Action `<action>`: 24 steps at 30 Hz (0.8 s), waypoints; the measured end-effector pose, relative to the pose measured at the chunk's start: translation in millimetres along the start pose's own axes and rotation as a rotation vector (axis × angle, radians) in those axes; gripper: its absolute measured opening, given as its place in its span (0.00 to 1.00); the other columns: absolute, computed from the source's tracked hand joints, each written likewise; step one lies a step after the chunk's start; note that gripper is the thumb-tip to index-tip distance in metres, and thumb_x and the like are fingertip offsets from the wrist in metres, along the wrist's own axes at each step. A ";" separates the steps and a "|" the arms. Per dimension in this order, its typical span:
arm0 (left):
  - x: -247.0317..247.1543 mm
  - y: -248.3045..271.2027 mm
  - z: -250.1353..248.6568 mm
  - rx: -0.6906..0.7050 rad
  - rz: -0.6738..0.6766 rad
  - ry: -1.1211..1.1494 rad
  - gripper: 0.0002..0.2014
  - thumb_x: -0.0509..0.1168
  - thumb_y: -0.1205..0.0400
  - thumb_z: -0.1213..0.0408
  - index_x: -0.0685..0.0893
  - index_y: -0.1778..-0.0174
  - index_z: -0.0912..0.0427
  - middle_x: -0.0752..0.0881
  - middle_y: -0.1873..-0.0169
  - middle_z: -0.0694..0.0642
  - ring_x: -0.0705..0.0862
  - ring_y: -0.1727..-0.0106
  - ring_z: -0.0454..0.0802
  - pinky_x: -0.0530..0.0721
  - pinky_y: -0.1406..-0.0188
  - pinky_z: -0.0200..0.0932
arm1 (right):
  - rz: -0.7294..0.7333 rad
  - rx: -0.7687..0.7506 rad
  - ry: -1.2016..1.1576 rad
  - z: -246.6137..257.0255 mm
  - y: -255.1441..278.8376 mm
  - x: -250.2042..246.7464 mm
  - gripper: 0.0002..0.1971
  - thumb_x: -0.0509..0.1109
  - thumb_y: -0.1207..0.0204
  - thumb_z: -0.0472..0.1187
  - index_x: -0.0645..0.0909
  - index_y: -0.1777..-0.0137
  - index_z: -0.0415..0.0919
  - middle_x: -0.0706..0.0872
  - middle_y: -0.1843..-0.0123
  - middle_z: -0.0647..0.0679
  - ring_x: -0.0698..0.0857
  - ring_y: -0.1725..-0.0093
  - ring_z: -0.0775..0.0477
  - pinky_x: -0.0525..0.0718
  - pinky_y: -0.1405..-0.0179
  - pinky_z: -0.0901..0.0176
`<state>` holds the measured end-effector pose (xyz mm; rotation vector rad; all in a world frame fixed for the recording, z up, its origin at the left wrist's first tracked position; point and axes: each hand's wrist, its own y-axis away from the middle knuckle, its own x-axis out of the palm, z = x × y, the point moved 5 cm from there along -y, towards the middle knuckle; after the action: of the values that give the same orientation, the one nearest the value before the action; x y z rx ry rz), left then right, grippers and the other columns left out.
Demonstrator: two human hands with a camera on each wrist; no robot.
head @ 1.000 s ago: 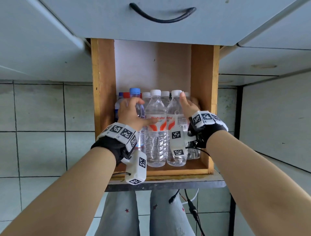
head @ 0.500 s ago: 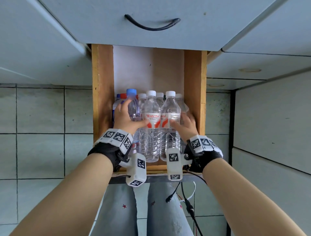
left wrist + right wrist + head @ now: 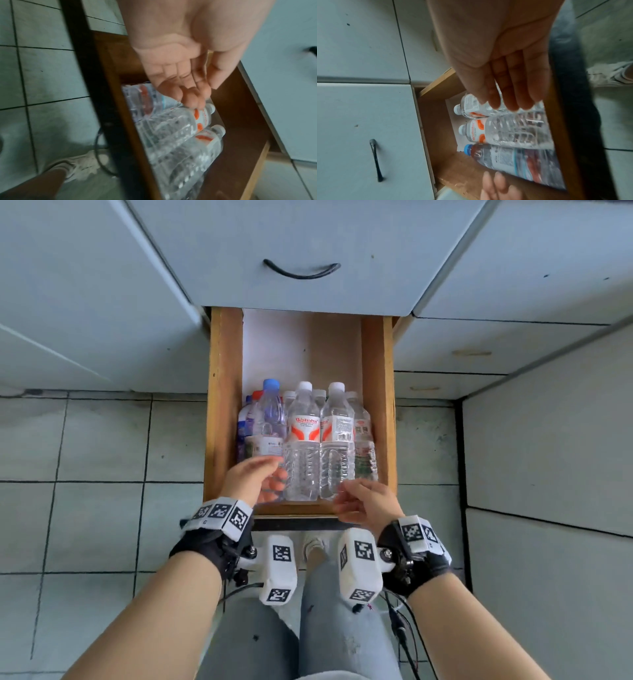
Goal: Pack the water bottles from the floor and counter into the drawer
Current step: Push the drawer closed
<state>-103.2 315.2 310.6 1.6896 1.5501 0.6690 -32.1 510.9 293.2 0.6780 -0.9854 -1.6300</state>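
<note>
The wooden drawer [image 3: 222,405] stands pulled out, with several upright water bottles packed at its near end. A blue-capped bottle [image 3: 270,412] is at the left, and two white-capped bottles with orange labels [image 3: 303,440] stand beside it. My left hand [image 3: 257,481] hovers by the blue-capped bottle's base with relaxed fingers, holding nothing. The left wrist view shows its fingertips [image 3: 193,104] just over a bottle [image 3: 171,125]; whether they touch it I cannot tell. My right hand [image 3: 366,501] is at the drawer's front right corner. Its fingers [image 3: 508,92] are straight above the bottles [image 3: 505,129].
A shut grey drawer with a black handle [image 3: 301,270] sits above the open one, with grey cabinet fronts on both sides. Tiled floor [image 3: 102,525] lies to the left. My legs in jeans [image 3: 342,628], a shoe [image 3: 313,544] and cables [image 3: 400,628] are below the drawer front.
Both hands have let go of the bottles and drawn back toward the drawer's front edge. The bottles stay standing in the drawer. The head view has pulled back.
</note>
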 end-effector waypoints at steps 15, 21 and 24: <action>-33.9 32.3 99.9 -0.347 0.028 -0.006 0.10 0.60 0.20 0.67 0.79 0.68 0.60 0.85 0.86 0.47 0.82 0.85 0.37 0.75 0.75 0.35 | -0.168 0.205 -0.112 -77.4 13.7 10.7 0.08 0.58 0.25 0.26 0.77 0.62 0.26 0.84 0.85 0.43 0.85 0.81 0.44 0.87 0.68 0.53; -35.8 27.4 97.3 -0.353 -0.012 0.067 0.09 0.56 0.22 0.73 0.79 0.66 0.64 0.85 0.87 0.50 0.82 0.87 0.39 0.74 0.89 0.27 | -0.236 0.187 -0.212 -80.8 6.2 11.8 0.12 0.52 0.28 0.19 0.69 0.48 0.28 0.77 0.70 0.35 0.81 0.82 0.41 0.84 0.87 0.57; -34.5 27.0 99.3 -0.341 -0.039 0.105 0.10 0.55 0.23 0.74 0.79 0.67 0.65 0.84 0.88 0.50 0.81 0.87 0.39 0.76 0.88 0.27 | -0.219 0.182 -0.206 -81.7 6.0 11.5 0.13 0.52 0.27 0.20 0.68 0.46 0.31 0.77 0.69 0.35 0.80 0.74 0.38 0.86 0.84 0.54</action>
<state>-13.5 264.3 276.7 1.3860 1.4400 0.9554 35.2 477.8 258.3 0.7734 -1.2558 -1.8440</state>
